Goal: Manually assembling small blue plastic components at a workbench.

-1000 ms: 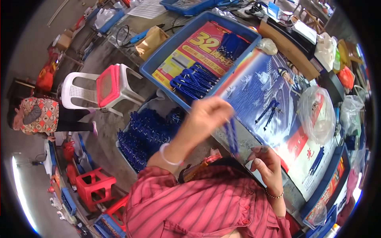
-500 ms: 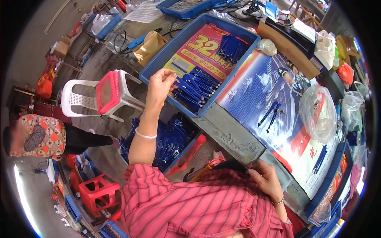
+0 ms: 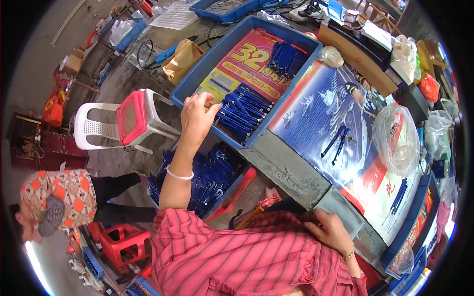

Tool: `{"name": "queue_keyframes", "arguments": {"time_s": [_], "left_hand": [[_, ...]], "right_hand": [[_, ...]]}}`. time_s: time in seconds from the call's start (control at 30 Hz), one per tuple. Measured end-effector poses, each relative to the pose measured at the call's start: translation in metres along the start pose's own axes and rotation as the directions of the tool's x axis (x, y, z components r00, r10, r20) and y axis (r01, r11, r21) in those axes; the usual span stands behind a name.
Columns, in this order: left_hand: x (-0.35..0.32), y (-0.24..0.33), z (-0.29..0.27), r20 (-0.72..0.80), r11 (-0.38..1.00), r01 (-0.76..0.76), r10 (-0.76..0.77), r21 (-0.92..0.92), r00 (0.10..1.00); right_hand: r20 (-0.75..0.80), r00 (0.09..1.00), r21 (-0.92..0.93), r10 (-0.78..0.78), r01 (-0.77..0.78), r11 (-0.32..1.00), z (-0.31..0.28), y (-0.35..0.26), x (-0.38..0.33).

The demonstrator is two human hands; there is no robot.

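My left hand (image 3: 199,117) hangs over the near left rim of a blue plastic tray (image 3: 174,93), its fingers bent together beside a heap of slim dark-blue rod-like pieces (image 3: 242,111). Whatever those fingers may hold is hidden. A second, neater bunch of the blue pieces (image 3: 286,59) lies at the tray's far right, on a red and yellow printed sheet (image 3: 247,56). Down by the table's front edge, close to my body, my right hand (image 3: 332,233) is curled inward with its fingertips mostly out of sight.
Two blue pieces (image 3: 336,144) lie on a poster (image 3: 311,118) right of the tray, near a clear plastic bag (image 3: 396,140). Below the tray stands a crate of blue pieces (image 3: 210,180). A white chair (image 3: 98,123) and a person in a patterned top (image 3: 59,197) are at left.
My left hand has turned slightly and dropped a little at the tray's rim. My right hand has shifted slightly lower. The person at left has moved downward in view, nearer the red stool.
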State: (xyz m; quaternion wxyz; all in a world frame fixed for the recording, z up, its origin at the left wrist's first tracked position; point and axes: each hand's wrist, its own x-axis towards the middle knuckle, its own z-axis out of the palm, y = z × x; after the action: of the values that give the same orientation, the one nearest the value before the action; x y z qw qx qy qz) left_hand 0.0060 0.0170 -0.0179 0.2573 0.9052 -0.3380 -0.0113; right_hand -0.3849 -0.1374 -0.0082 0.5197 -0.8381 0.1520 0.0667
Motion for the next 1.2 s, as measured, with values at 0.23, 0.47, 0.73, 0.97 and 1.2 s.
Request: {"name": "queue_keyframes", "arguments": {"time_s": [0.23,0.47,0.73,0.97,1.2], "left_hand": [[-0.037,0.076,-0.017,-0.177,0.944,-0.303,0.278,-0.131,0.944],[-0.098,0.156,0.054,0.475,0.654,0.058,0.483,-0.754,0.736],[-0.088,0.209,0.123,0.44,0.632,0.083,0.433,-0.77,0.787],[-0.031,0.22,0.184,0.193,0.823,-0.279,0.417,-0.495,0.888],[-0.02,0.227,0.21,0.207,0.88,-0.434,0.469,-0.191,0.859]], "right_hand": [[-0.045,0.789,0.254,0.612,-0.584,0.771,0.011,0.085,-0.192],[-0.142,0.702,0.269,0.698,-0.651,0.709,0.04,0.119,-0.257],[-0.227,0.674,0.274,0.703,-0.648,0.71,0.087,0.149,-0.309],[-0.278,0.764,0.152,0.582,-0.564,0.812,0.081,0.191,-0.318],[-0.332,0.816,0.047,0.474,-0.487,0.872,0.087,0.218,-0.318]]}}
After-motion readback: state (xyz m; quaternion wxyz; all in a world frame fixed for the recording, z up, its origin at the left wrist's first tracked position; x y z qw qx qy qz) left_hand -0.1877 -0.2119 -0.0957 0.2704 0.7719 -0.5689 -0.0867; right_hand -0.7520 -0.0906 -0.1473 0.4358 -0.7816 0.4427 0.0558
